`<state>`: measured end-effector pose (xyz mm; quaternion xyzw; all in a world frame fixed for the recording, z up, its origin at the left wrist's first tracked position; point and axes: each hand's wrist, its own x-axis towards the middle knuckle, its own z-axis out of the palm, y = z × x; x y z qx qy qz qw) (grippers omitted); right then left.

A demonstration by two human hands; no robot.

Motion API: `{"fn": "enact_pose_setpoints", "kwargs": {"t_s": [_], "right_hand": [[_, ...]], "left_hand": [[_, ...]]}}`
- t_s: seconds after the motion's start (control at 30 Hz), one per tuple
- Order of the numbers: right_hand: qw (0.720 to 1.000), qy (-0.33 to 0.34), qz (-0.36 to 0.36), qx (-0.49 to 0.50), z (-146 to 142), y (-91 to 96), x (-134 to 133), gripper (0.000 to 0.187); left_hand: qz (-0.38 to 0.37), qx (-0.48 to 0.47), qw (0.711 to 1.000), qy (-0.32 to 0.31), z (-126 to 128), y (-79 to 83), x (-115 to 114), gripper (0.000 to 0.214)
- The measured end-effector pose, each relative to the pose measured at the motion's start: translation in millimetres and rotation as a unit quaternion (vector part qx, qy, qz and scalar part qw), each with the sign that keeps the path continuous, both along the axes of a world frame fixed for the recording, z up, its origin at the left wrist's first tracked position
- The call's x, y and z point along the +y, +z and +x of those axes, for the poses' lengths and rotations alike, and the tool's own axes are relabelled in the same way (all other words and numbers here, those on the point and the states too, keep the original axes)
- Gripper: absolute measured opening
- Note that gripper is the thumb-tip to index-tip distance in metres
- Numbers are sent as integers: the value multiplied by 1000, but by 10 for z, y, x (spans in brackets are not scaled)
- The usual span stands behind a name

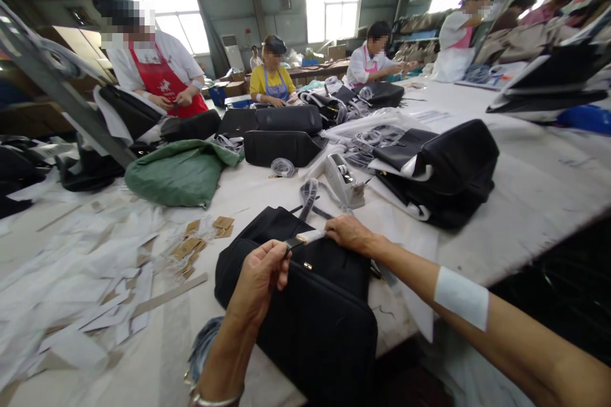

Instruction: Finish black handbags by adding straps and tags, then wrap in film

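Head view: I see a messy white tabletop, bright windows beyond. A tape holder stands behind the black bag; my left fingers and right fingers pinch its strap.

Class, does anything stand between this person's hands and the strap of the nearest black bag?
Nothing visible does: the left hand pinches the strap's dark end; the right hand touches its pale wrapping. The tape dispenser stands beyond the bag.
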<state>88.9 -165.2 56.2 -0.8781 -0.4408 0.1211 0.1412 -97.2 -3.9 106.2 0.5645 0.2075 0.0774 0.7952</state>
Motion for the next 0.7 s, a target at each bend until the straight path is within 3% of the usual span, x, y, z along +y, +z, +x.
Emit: {"fn": "enact_pose_setpoints", "kwargs": {"t_s": [0.13,0.27,0.33,0.4,0.53,0.7], "right_hand": [[999,8,-10,35,79,-10,-73,19],[993,57,-18,100,208,-13,-137,24],[992,68,-22,108,244,-13,-120,25],[992,74,-26,99,246,2,-73,22],[992,83,-51,84,195,98,33,18],[982,91,-106,126,95,202,103,14]], "left_hand": [[-7,-18,999,40,76,71,21,32],[-109,-39,990,86,147,8,174,26],[-147,-30,985,90,215,11,233,22],[-129,-19,989,76,332,71,241,22],[-34,-25,999,33,782,275,139,23],[-12,-30,999,32,1512,346,-12,20]]}}
